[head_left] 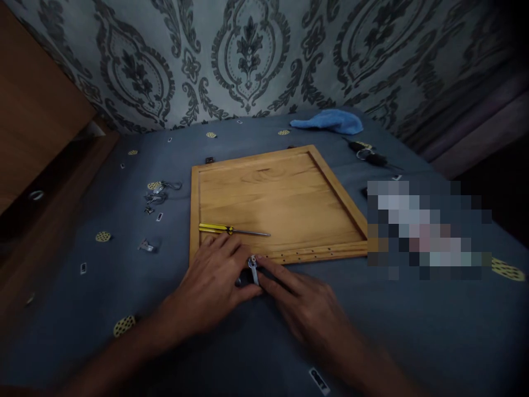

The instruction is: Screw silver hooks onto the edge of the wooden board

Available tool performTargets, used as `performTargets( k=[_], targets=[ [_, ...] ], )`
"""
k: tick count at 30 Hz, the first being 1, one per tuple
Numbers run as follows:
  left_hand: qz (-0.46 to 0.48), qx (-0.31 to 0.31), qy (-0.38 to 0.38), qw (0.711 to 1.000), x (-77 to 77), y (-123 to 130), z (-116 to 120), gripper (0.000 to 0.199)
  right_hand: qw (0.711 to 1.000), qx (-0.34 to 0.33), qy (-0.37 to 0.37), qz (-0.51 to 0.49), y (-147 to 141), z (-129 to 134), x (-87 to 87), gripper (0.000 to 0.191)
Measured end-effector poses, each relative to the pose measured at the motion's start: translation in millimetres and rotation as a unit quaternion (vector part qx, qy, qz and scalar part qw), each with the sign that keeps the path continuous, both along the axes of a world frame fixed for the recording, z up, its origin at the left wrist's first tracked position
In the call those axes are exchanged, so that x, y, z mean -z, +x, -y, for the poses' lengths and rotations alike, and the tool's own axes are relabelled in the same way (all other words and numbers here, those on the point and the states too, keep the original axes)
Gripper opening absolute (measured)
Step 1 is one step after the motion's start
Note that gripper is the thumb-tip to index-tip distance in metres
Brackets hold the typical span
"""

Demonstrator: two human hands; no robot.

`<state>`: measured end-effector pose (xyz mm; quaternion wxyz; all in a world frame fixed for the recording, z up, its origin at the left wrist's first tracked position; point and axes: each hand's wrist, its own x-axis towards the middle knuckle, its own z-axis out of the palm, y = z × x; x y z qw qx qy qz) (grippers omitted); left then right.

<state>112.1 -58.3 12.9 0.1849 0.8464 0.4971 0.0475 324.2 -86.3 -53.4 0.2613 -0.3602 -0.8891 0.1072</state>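
Cloth under panel, patterned wall beyond

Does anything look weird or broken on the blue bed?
One odd thing: a blocky, blurred patch right of the wooden panel hides whatever is there. I see nothing spilled or plainly broken.

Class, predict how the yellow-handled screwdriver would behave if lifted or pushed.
The yellow-handled screwdriver would probably stay stiff: its shaft looks metallic. Its weight likely sits toward the thicker handle. Pushed, it might roll across the wooden panel's flat face.
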Motion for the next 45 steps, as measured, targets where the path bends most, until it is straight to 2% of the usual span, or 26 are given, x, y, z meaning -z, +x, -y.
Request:
performTargets(
  k=[8,21,35,39,41,43,45],
  targets=[
    [0.007,-0.004,0.002,1.000,-5.0,-9.4,-1.3,0.044,1.000,-0.001,0.006,0.000,-0.7,-0.8,-3.0,0.044],
    [-0.019,-0.006,-0.035,0.999,-10.8,-5.2,-2.6,0.042,1.000,0.000,0.026,0.004,-2.6,-1.8,-6.0,0.042],
    [-0.001,-0.002,-0.002,1.000,-5.0,-3.6,0.1,0.035,1.000,-0.002,0.007,-0.002,-1.2,-4.8,-5.3,0.043],
    [0.065,-0.007,-0.014,0.998,-8.1,-19.6,-9.3,0.029,1.000,-0.003,0.015,0.002,-0.9,-5.9,0.4,0.051],
    [0.122,-0.041,0.011,0.992,-9.3,-34.9,-19.8,0.019,1.000,0.004,0.002,0.009,-2.0,-5.7,1.1,0.056],
    [0.104,-0.062,0.074,0.990,-6.9,-50.9,-31.2,0.018,0.999,0.011,-0.021,0.022,-3.5,-4.8,-1.6,0.056],
    [0.039,-0.056,0.094,0.993,0.9,-63.4,-41.0,0.020,0.998,0.008,-0.044,0.039,-5.2,-3.7,-7.5,0.055]
  ],
)
